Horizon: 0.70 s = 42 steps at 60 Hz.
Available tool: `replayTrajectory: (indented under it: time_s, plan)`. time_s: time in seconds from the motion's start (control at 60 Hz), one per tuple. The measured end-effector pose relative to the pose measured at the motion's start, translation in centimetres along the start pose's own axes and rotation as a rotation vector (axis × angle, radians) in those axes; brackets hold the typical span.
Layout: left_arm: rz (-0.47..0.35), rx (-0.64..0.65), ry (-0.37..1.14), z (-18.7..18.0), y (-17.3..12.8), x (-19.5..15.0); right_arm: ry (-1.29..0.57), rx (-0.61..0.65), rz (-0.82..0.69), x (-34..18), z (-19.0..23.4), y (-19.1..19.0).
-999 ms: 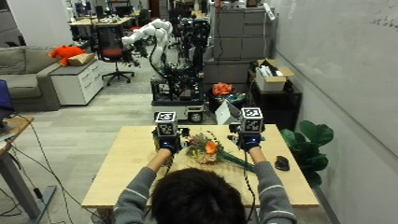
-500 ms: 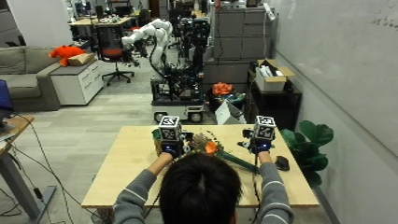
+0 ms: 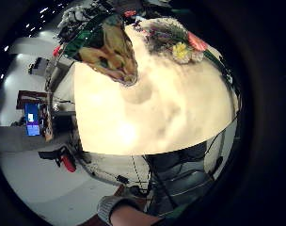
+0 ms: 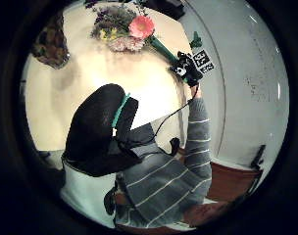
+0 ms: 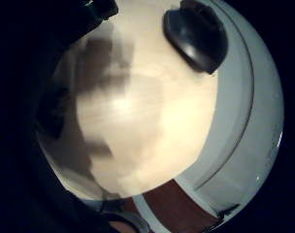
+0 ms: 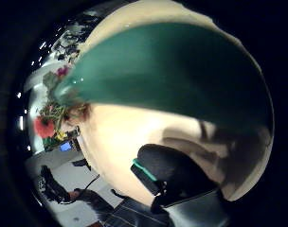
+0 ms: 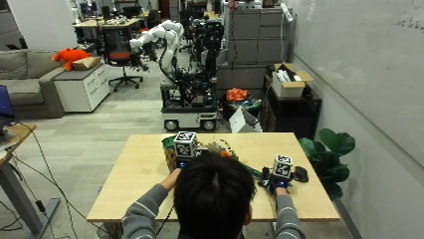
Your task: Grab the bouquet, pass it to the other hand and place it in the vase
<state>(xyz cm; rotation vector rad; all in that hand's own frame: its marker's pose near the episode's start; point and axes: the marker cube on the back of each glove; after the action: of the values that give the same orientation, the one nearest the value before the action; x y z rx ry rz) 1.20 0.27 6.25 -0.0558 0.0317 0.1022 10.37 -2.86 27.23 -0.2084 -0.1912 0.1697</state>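
Bouquet (image 4: 123, 30) is lying flat; right hand (image 7: 277, 182) is hovering over its green stems (image 6: 172, 71), finger spread unclear, and should be closing around them mid-length.

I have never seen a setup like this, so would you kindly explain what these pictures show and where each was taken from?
There is no robot at work here: a person sits at a light wooden table wearing black gloves that carry small cameras. One picture comes from above and behind the person's head; the four round ones look out from the palms, two for each hand. On the table lie a bouquet with an orange flower and long green stem, a green patterned vase and a small black rounded object, perhaps a computer mouse. The left hand is beside the vase. The right hand is at the end of the bouquet's stem, which fills one palm view, but the pictures do not show whether it holds it.
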Motion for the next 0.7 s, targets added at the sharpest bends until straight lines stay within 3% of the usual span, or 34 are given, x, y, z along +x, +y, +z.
replayTrajectory:
  time_s: [0.083, 0.167, 0.25, 0.333, 0.416, 0.5, 0.583, 0.7]
  plan:
    - [-0.002, 0.007, 0.000, 0.2, -0.4, -0.3, -0.112, 0.240, -0.086, -1.4, -0.2, -1.0]
    - [-0.013, 0.008, 0.004, 0.2, -0.5, -0.5, 0.092, 0.476, 0.008, -0.8, -1.7, -2.9]
    - [-0.045, -0.060, 0.025, -1.6, 3.0, 0.3, 0.278, 0.608, 0.024, -1.1, -3.6, -2.4]
    - [-0.071, -0.066, 0.039, -1.3, 2.7, -0.3, 0.283, 0.793, -0.004, -1.6, -6.1, -3.7]
    - [-0.165, -0.181, 0.051, -1.6, 4.0, -0.7, 0.103, 0.691, 0.010, -2.4, -5.7, -2.7]
    - [-0.307, -0.177, -0.043, -0.6, 2.1, -2.8, -0.067, 0.575, 0.058, -2.6, -6.1, -1.4]
    - [-0.236, -0.047, 0.092, -1.3, 1.1, -2.4, -0.204, 0.594, 0.073, -3.0, -8.2, -1.1]
    - [-0.486, 0.006, 0.164, -0.4, -2.5, -4.1, -0.450, 0.404, 0.079, -5.1, -10.2, 1.6]
